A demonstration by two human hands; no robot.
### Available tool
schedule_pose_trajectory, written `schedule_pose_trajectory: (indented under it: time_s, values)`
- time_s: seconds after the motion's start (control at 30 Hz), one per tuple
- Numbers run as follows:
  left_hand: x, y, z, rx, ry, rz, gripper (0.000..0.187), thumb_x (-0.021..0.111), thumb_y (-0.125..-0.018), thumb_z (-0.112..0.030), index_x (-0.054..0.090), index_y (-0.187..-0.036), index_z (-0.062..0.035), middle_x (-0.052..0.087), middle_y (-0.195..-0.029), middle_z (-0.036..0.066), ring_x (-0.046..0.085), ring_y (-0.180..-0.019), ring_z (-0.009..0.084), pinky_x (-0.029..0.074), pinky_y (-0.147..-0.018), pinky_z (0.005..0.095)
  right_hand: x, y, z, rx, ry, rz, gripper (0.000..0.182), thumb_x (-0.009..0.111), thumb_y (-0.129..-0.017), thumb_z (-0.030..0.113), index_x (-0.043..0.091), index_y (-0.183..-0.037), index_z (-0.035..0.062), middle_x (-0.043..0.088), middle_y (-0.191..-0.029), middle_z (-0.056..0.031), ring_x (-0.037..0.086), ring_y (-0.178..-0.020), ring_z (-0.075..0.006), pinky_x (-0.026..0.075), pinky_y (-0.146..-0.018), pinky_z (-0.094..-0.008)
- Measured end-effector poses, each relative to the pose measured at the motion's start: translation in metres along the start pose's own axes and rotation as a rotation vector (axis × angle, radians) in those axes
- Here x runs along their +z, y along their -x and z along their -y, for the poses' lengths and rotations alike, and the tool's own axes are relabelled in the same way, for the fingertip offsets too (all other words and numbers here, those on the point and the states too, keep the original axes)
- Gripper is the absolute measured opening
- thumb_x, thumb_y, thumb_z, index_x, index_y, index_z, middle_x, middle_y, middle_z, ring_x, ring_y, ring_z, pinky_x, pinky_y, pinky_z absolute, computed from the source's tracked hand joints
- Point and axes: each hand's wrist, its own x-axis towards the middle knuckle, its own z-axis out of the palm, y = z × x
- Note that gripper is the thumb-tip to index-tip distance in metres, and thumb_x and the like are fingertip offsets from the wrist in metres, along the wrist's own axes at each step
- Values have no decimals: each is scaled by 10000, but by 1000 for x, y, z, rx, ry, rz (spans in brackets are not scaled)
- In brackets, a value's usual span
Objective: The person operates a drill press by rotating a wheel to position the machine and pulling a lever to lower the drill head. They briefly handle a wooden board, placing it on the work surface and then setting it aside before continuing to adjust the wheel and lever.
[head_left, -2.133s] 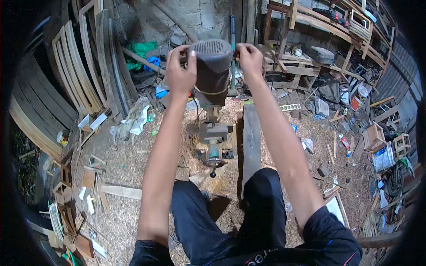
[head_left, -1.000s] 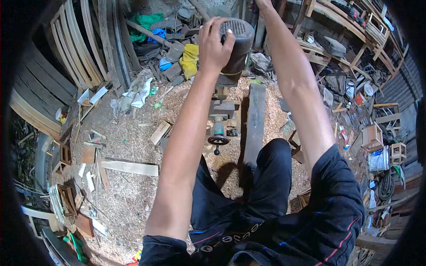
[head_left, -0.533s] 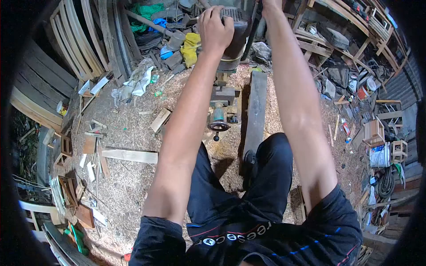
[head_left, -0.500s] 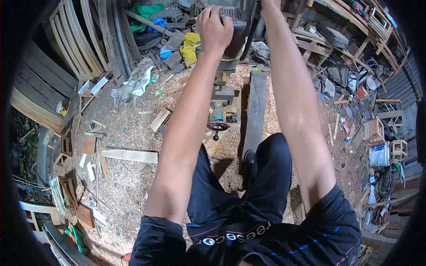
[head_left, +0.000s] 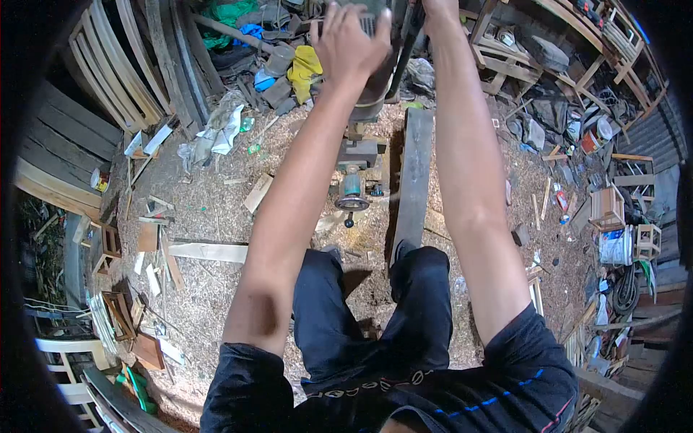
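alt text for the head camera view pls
Seen from above, a person's left hand grips the dark motor housing of an upright woodworking machine while the right hand reaches past it. A grey plank lies alongside on a sawdust floor.

A person's left hand (head_left: 351, 45) grips the top of a dark motor (head_left: 375, 79) on a woodworking machine (head_left: 357, 169), while the right hand (head_left: 439, 9) holds a lever (head_left: 406, 40) beside it. A long plank (head_left: 413, 180) lies alongside on the sawdust-strewn floor (head_left: 216, 289).

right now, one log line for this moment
left hand on motor housing | right hand gripping lever | plank beside machine
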Motion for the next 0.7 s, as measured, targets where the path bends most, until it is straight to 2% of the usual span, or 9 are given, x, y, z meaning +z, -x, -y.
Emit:
schedule_pose_trajectory:
  time_s: [0.03, 0.07, 0.3, 0.5, 0.53, 0.7]
  values:
    - [-9, -2, -10, -60, 23, -29, 343, 601, -858, -390, 717, -1058, -136, 671, -1198, 123, 522, -1275, 290, 300, -1095, 498, 2, 6, 0, 10, -15, -19, 399, 608, -914, 328, 592, -620, 58, 518, -568, 9, 460, -509, -127, 333, -497, -330]
    - [-19, -4, -21, -216, 24, 180, 552, 523, -933, -484, 633, -1213, -22, 583, -1332, 179, 415, -1368, 336, 235, -1162, 511, 3, 11, 3, 12, -14, -48, 392, 626, -906, 316, 586, -609, 64, 499, -548, 8, 451, -503, -130, 324, -494, -336]
    - [-18, -1, -21, -184, 4, 91, 397, 505, -904, -310, 664, -1123, -20, 608, -1286, 172, 433, -1345, 352, 231, -1163, 528, 4, 16, -3, -15, -60, -60, 365, 582, -913, 315, 610, -660, 54, 545, -598, -13, 496, -522, -135, 372, -503, -313]
    - [-16, 0, -22, -179, -30, 97, 376, 508, -866, -259, 672, -1101, -16, 618, -1271, 167, 445, -1334, 356, 221, -1168, 551, 2, 27, -1, -40, -61, -69, 359, 556, -919, 311, 600, -663, 64, 518, -582, 1, 473, -506, -120, 358, -490, -303]
    - [-8, 4, -15, -123, -39, 1, 355, 516, -851, -251, 686, -1063, -23, 626, -1258, 161, 455, -1326, 357, 224, -1164, 557, 3, 30, 2, -38, -67, -53, 357, 553, -922, 307, 595, -659, 69, 514, -582, 6, 466, -502, -116, 352, -487, -299]
    - [-12, 8, -14, -79, -51, 7, 365, 533, -827, -261, 697, -1045, -19, 641, -1237, 156, 472, -1312, 352, 219, -1163, 559, -4, 46, 5, -58, -141, 20, 349, 545, -932, 286, 577, -643, 93, 492, -576, 27, 436, -487, -92, 319, -472, -277]
